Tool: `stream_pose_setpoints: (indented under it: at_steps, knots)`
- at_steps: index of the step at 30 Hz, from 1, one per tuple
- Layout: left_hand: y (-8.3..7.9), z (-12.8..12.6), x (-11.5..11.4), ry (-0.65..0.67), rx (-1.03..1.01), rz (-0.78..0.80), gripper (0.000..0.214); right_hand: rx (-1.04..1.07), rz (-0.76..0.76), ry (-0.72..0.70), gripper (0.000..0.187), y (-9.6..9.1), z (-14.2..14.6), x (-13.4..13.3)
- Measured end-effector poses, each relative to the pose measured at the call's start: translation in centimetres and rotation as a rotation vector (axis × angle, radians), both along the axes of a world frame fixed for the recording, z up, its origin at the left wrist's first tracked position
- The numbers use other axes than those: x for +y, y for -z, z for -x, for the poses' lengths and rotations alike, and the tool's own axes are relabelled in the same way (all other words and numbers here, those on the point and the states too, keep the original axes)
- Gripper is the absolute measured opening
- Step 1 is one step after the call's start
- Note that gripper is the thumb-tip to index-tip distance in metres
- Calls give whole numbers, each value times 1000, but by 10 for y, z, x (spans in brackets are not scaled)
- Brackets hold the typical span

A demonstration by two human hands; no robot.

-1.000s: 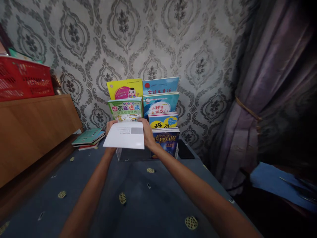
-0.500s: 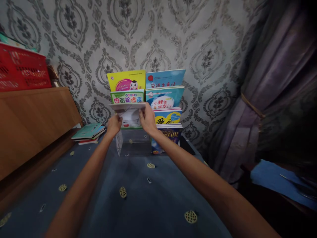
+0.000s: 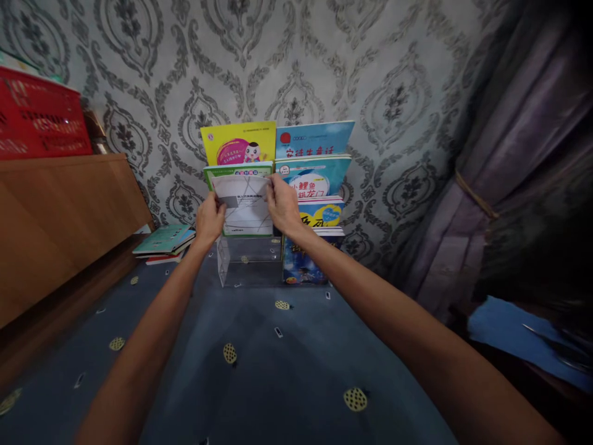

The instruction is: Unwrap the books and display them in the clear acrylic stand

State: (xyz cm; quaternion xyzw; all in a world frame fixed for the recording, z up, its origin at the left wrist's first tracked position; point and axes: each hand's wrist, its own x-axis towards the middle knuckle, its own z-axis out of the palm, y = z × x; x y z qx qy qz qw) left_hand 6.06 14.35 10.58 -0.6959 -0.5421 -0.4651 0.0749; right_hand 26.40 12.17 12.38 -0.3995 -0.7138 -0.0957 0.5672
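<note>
Both my hands hold a thin white booklet (image 3: 245, 207) upright against the left column of a clear tiered book stand (image 3: 248, 262). My left hand (image 3: 209, 217) grips its left edge and my right hand (image 3: 281, 207) grips its right edge, fingers closed on it. Behind the booklet a green-edged book (image 3: 238, 169) and a yellow book (image 3: 238, 142) show above. The stand's right column holds blue books (image 3: 315, 176) and a dark blue book (image 3: 301, 262) at the bottom. The lowest left slot of the stand looks see-through with nothing in it.
A small stack of books (image 3: 164, 243) lies left of the stand. A wooden cabinet (image 3: 55, 216) with a red crate (image 3: 39, 117) on top stands at the left. A purple curtain (image 3: 504, 154) hangs at the right, above a blue surface (image 3: 514, 340). Blue patterned cloth (image 3: 259, 371) covers the table.
The white booklet has gone from lying flat in my hands to standing upright, raised and pushed back against the stand's left column. Both hands moved up and forward with it.
</note>
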Motion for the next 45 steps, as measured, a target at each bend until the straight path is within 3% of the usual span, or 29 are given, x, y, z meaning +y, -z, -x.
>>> stream_pose_setpoints:
  at_steps: [10,17,21,30,38,45]
  knots:
    - [5,2,7,-124,105,43,18,-133,32,113,21,-6,-7,4]
    - [2,-2,6,-187,154,83,21,-114,-16,171,40,-7,-6,-14]
    - [0,-5,2,-217,172,90,22,-133,-25,132,42,2,-6,-24]
    - [-3,-8,-8,-206,170,103,25,-138,109,86,41,21,0,-20]
    - [-4,-19,-23,-304,138,123,36,-98,106,24,41,31,-1,-19]
    - [4,-14,-28,-303,140,76,40,-72,77,9,41,38,-3,-23]
